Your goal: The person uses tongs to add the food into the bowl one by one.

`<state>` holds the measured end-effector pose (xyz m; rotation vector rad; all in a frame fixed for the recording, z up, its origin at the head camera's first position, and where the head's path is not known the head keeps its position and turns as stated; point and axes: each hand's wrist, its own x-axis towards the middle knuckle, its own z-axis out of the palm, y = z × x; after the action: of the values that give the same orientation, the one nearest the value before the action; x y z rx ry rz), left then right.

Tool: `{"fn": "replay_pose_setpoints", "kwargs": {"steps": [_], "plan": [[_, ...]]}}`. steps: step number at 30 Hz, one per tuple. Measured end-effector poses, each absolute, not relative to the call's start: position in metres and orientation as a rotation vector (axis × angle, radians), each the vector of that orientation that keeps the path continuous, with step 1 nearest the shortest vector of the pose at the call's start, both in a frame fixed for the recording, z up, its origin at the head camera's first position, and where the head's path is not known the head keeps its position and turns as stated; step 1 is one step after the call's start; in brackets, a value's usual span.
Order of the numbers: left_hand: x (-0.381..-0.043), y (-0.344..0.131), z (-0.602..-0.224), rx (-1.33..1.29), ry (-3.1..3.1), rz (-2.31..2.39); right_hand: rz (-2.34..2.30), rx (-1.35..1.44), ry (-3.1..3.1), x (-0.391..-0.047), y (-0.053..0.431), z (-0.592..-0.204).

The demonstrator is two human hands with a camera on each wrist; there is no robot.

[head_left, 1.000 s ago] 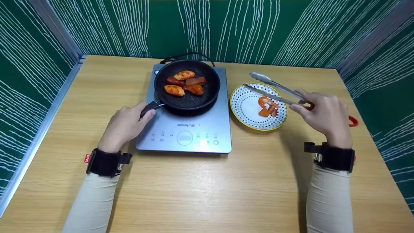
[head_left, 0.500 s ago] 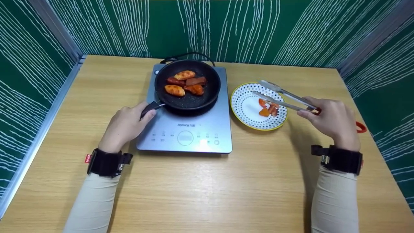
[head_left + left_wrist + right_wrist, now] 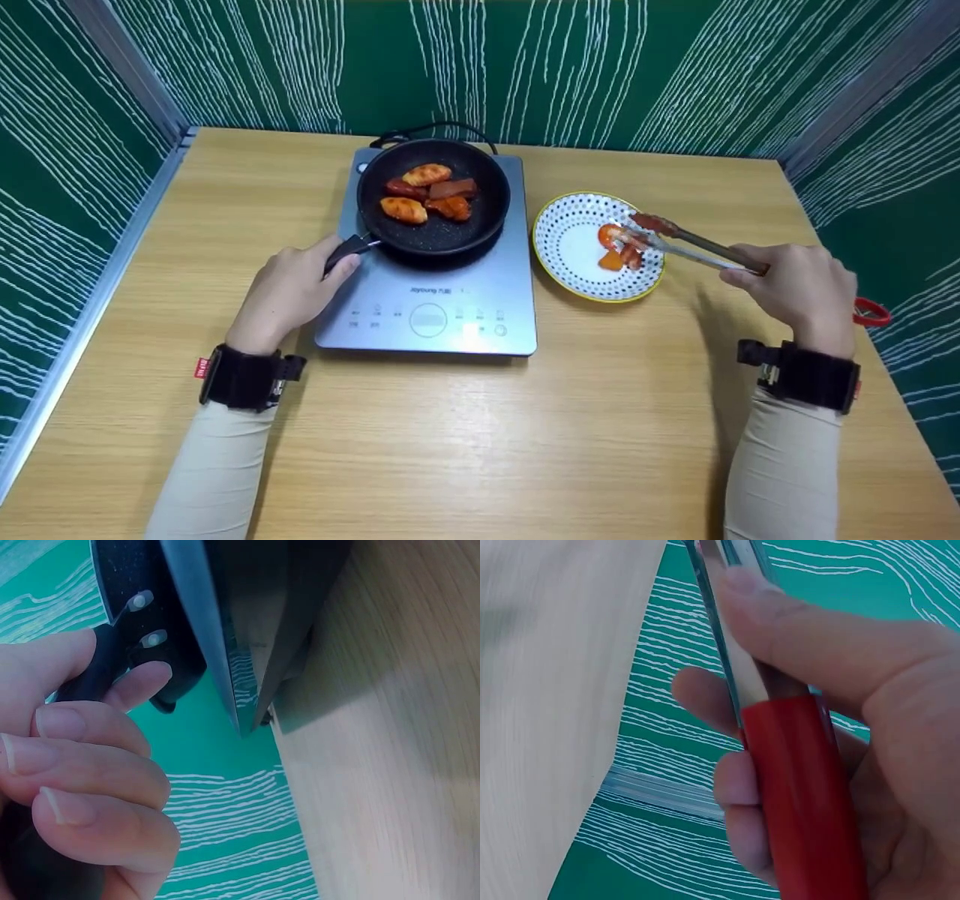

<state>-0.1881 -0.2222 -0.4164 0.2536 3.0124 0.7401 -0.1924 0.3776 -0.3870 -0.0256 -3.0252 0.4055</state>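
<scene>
My left hand [image 3: 292,289] grips the black handle [image 3: 346,251] of a frying pan [image 3: 486,217]. In the left wrist view its fingers [image 3: 90,757] curl round that handle. Browned chicken wing pieces [image 3: 405,211], a sausage and a reddish-brown slice [image 3: 453,188] lie in the pan. My right hand [image 3: 799,289] holds metal tongs [image 3: 712,247], its fingers wrapped round their red grip [image 3: 802,795] in the right wrist view. The tong tips are over the right side of a dotted plate [image 3: 566,251], at the orange and reddish food pieces [image 3: 611,260]. Whether they pinch any piece is unclear.
Under the pan is a silver induction cooker [image 3: 397,307], its black cord [image 3: 450,123] running behind it. Everything stands on a wooden table [image 3: 465,442]. Green walls [image 3: 510,75] with white streaks enclose the back and sides.
My right hand has moved right and toward me. The tongs have turned and come down, so their tips went from above the plate to the food on it. My left hand and the pan stay put.
</scene>
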Motion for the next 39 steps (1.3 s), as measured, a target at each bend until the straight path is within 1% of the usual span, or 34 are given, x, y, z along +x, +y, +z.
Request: {"fn": "replay_pose_setpoints", "kwargs": {"steps": [8,17,24,30,39], "plan": [[-0.188,-0.222,-0.416,0.253,2.999,0.739,0.41,-0.047,-3.037,-0.189,0.377,-0.385],[-0.188,-0.22,-0.415,0.243,2.986,0.753,0.377,-0.076,-3.054,-0.193,0.368,-0.388],[-0.188,-0.222,-0.416,0.292,3.011,0.727,0.325,0.017,-2.993,-0.201,0.359,-0.398],[-0.187,-0.222,-0.415,0.283,3.001,0.736,0.316,0.012,-2.981,-0.208,0.351,-0.405],[-0.188,-0.222,-0.415,0.257,2.997,0.737,0.33,0.016,-2.98,-0.206,0.35,-0.401]]}}
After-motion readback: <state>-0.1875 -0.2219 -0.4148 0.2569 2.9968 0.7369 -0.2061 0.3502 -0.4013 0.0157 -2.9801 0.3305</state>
